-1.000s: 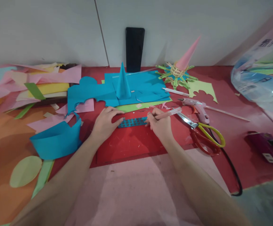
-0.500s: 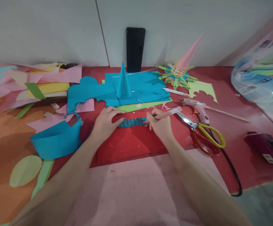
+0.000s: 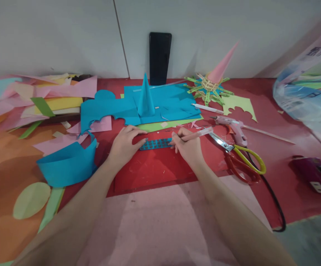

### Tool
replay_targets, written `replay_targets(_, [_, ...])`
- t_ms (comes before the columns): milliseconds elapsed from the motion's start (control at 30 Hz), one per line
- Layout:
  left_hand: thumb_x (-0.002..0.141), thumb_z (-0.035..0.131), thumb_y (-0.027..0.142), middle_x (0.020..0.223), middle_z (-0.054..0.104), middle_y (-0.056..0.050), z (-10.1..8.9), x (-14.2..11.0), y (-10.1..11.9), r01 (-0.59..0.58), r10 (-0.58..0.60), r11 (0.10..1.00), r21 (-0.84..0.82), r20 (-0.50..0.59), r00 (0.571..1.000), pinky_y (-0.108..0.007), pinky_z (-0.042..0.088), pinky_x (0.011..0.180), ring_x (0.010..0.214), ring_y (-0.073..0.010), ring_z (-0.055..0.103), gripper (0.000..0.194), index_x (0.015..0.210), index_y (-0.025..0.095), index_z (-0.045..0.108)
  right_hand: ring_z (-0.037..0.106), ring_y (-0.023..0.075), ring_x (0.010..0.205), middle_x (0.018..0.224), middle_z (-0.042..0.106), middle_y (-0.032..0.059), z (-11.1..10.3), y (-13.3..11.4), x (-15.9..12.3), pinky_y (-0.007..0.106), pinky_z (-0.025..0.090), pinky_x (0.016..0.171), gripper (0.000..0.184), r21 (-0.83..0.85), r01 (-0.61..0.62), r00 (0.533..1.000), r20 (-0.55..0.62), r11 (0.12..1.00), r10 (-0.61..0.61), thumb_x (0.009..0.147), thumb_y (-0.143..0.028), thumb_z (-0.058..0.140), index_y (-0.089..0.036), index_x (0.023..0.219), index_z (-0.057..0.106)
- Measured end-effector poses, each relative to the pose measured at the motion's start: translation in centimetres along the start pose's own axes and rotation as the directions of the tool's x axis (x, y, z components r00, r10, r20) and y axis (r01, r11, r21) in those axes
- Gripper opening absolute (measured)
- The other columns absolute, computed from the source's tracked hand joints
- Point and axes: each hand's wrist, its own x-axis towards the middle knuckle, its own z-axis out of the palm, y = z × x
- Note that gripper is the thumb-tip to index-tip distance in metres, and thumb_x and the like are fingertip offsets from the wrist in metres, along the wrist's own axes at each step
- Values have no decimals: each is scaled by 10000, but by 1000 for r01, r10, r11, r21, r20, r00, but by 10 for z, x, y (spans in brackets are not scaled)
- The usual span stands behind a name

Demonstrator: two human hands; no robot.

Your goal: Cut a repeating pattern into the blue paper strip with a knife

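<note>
A narrow blue paper strip (image 3: 155,143) with dark marks lies on a red mat (image 3: 154,166). My left hand (image 3: 124,145) lies flat with its fingers spread, pressing the strip's left end. My right hand (image 3: 187,146) is closed round a pink pen (image 3: 197,133), its tip at the strip's right end. Just behind the hands stands a blue paper cone (image 3: 145,96) on blue sheets (image 3: 163,101).
Red-and-yellow scissors (image 3: 239,157) and a pink glue gun (image 3: 234,127) lie right of my right hand, with a black cable (image 3: 271,199). A curled blue band (image 3: 67,166) sits left. Paper scraps pile at far left. A pink cone on a green star (image 3: 211,87) and a black phone (image 3: 159,57) stand behind.
</note>
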Motion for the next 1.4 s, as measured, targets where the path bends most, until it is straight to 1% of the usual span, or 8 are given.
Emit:
replay_targets(100, [850,552,302,998,587,-25,0,0,0,9,-9,1000,6,3,1000,-354,425,881,966,-204,545,176,994,243,634,659,164,506,338,412,-81,0,-1,0,196,462,449,309,-16,1,1000,-1,1000,-1,787,-238,521,-232,530,349])
replay_targets(367, [847,562,288,996,591,-36,0,0,1,-3,3,1000,4,-3,1000,-353,422,878,962,-205,547,180,995,221,639,664,165,497,346,387,-92,1,-1,0,183,436,411,297,-23,-24,999,-36,999,23,743,-172,508,-229,514,329])
replay_targets(667, [847,551,302,991,592,-28,-1,0,1,12,-12,1000,-5,9,1000,-364,421,886,960,-208,547,182,990,236,640,641,157,477,346,438,-74,0,-3,0,213,468,453,311,11,-31,1000,-4,999,31,784,-247,523,-231,522,356])
replay_targets(900, [854,543,311,1000,589,-24,0,0,0,10,-10,1000,1,11,1000,-361,423,884,961,-204,546,175,992,251,633,655,167,505,336,394,-83,1,-2,-1,214,479,462,311,-7,-4,1000,13,1000,4,784,-254,517,-239,534,333])
replay_targets(1067, [851,545,307,999,591,-32,-1,1,1,5,-5,1000,1,10,1000,-361,419,891,970,-209,547,184,994,236,636,663,174,511,348,389,-85,2,-1,0,202,459,421,305,-10,-27,999,-23,1000,27,747,-203,510,-239,522,307])
replay_targets(1167, [850,547,304,992,592,-35,-1,1,2,4,-4,1000,-2,6,1000,-356,424,878,963,-209,550,185,992,228,639,659,164,496,373,424,-81,1,-1,0,194,441,411,295,-12,-34,998,-48,999,34,728,-176,506,-233,510,316])
replay_targets(1233, [850,548,299,987,592,-39,-1,1,2,5,-5,1000,0,5,1000,-355,424,873,959,-209,549,189,992,216,640,653,155,483,382,447,-78,0,-2,0,195,436,418,290,-6,-39,997,-61,999,39,732,-174,500,-229,506,328])
replay_targets(1400, [848,550,304,992,590,-28,0,0,1,1,-1,1000,-3,0,1000,-354,416,888,960,-203,546,182,990,232,639,656,156,494,354,418,-86,-1,-3,0,203,437,454,291,11,-61,995,-75,998,62,759,-197,497,-230,516,340])
